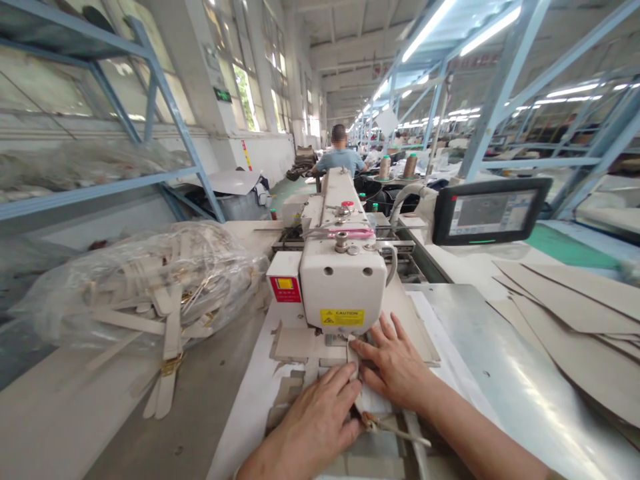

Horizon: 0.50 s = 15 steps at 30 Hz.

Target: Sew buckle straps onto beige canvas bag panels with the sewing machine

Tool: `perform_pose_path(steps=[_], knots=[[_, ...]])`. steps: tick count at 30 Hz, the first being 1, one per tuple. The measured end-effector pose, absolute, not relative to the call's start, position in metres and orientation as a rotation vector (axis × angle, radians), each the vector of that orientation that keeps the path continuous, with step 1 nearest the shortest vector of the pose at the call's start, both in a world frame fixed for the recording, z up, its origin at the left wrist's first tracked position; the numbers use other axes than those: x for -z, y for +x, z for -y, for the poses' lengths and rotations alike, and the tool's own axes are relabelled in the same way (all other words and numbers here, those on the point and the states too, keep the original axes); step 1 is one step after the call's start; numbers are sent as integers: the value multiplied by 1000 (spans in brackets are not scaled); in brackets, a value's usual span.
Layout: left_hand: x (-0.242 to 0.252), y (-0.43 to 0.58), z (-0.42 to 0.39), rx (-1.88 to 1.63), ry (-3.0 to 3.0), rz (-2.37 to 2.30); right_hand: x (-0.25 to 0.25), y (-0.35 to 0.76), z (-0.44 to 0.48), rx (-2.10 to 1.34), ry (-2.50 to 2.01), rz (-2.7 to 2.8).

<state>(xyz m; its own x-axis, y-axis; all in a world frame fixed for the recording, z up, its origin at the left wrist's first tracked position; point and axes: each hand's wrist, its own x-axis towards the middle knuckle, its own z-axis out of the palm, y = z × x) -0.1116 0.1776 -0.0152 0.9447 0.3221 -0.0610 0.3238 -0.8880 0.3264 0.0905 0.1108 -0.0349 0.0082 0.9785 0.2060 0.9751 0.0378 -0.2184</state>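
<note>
Both my hands work at the front of a white industrial sewing machine head [340, 273], just below its yellow caution label. My left hand [315, 417] curls over layered beige strap pieces [300, 393] on a white work sheet. My right hand [393, 357] lies flat with spread fingers on a beige strip [363, 393] close to the needle area, which is hidden under the machine head. Between and below my hands, a thin strap with a brass-coloured fitting [395, 430] sticks out to the right.
A clear plastic bag of beige straps with gold buckles [140, 287] lies to the left. On the right are a stack of beige panels [565, 313] on a steel table [500, 360] and a touchscreen monitor [493, 212]. A co-worker [340, 160] sits beyond the machine.
</note>
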Motion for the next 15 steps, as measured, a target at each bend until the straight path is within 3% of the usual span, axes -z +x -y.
perform_pose_path(steps=[15], knots=[[15,-128,-176,10,2726,-476,38,79,-109,63,-1935,2089]])
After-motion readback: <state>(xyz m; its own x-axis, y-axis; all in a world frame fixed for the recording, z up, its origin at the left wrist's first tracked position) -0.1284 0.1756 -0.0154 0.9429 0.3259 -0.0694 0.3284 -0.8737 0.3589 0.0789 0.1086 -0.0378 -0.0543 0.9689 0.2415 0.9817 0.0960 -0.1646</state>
